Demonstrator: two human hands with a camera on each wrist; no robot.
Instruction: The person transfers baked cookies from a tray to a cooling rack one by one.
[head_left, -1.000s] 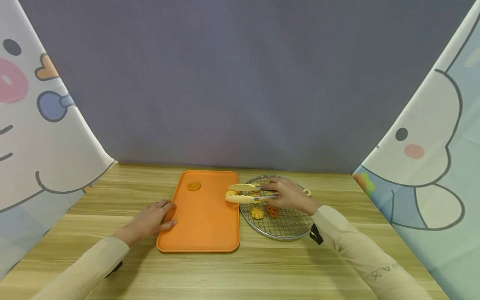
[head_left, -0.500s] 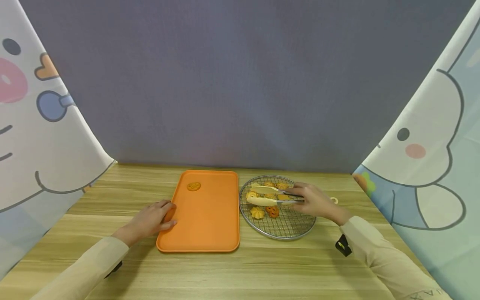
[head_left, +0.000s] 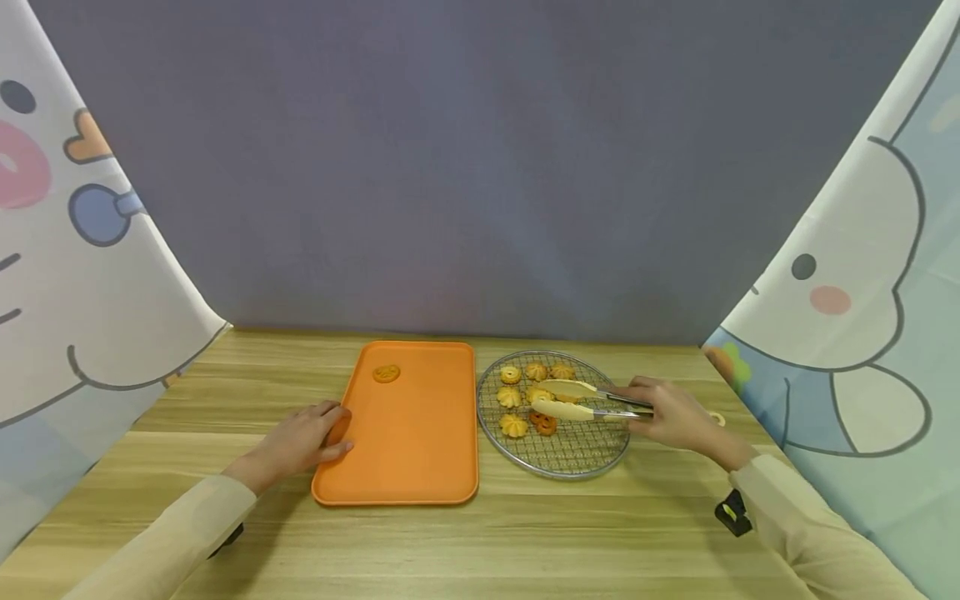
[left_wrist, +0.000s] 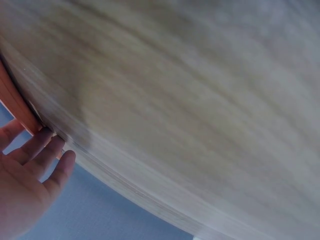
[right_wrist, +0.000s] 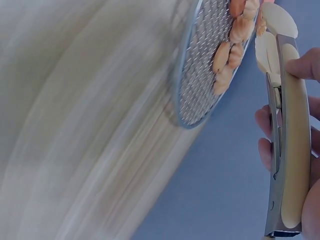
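Note:
My right hand [head_left: 667,415] grips cream-tipped metal tongs [right_wrist: 292,135] around the handle. Their two tips are over the round wire rack [head_left: 581,458], with a yellow cookie [head_left: 538,393] showing between them in the head view. Several cookies lie toward the rack's left side, among them a pale ring cookie [head_left: 510,374], a fluted cookie [head_left: 513,426] and a brown pretzel-shaped cookie [head_left: 543,424]. My left hand [head_left: 295,435] rests on the left rim of an orange tray [head_left: 405,467], fingertips at the edge. One flat brown cookie [head_left: 386,373] lies in the tray.
Tray and rack stand side by side on a wooden table [head_left: 495,554]. A grey panel [head_left: 465,183] rises at the back edge. Cartoon-printed cloths [head_left: 870,333] stand at both sides. A small cream ring [head_left: 717,418] shows behind the right wrist.
My right hand has drawn the tongs rightward from the tray's right edge to over the rack, uncovering cookies on its left side. My left hand and the tray have stayed put.

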